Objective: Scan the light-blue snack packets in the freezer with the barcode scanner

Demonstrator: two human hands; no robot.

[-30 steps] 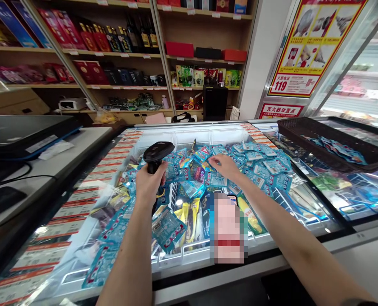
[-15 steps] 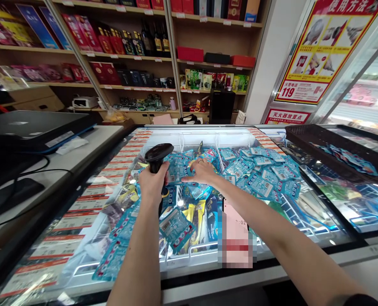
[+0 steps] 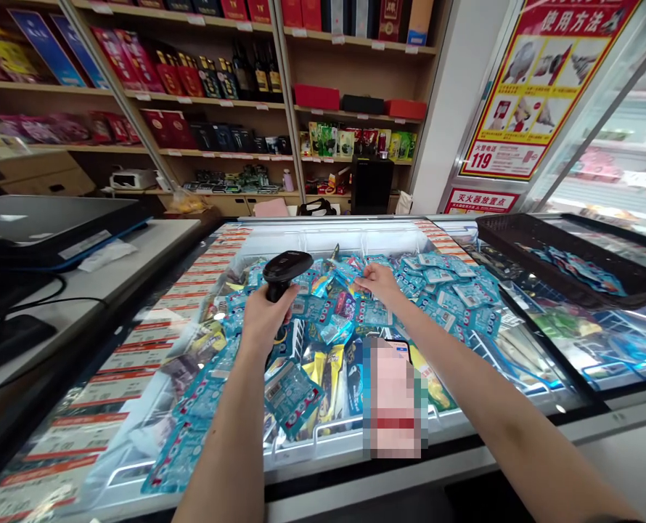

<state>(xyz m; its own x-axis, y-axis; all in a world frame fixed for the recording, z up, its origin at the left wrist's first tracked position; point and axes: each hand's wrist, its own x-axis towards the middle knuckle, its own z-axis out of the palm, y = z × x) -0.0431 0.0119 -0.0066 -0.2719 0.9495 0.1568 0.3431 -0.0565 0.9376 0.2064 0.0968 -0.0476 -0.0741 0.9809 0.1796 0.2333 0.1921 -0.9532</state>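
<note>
My left hand (image 3: 266, 319) is wrapped round the grip of a black barcode scanner (image 3: 286, 269), held over an open chest freezer (image 3: 356, 236). Its head points toward the far side of the freezer. My right hand (image 3: 376, 282) reaches over a heap of blue ice-cream packets (image 3: 443, 294) and pinches the edge of one blue packet (image 3: 356, 280) near the scanner head. Yellow wrapped bars (image 3: 328, 370) lie below the hands, nearer to me. A phone (image 3: 393, 396), blurred out, rests on the freezer's near edge under my right forearm.
A black basket (image 3: 524, 243) with a few blue packets sits on the glass lid at right. A row of price labels (image 3: 154, 349) runs along the freezer's left rim. A counter (image 3: 138, 254) with a laptop (image 3: 45, 225) and cables is at left. Shelves of boxes and bottles (image 3: 208, 73) stand behind.
My right hand moved from the packets close beside the scanner back to the right and now pinches a blue packet. The scanner has shifted slightly right and away from me.
</note>
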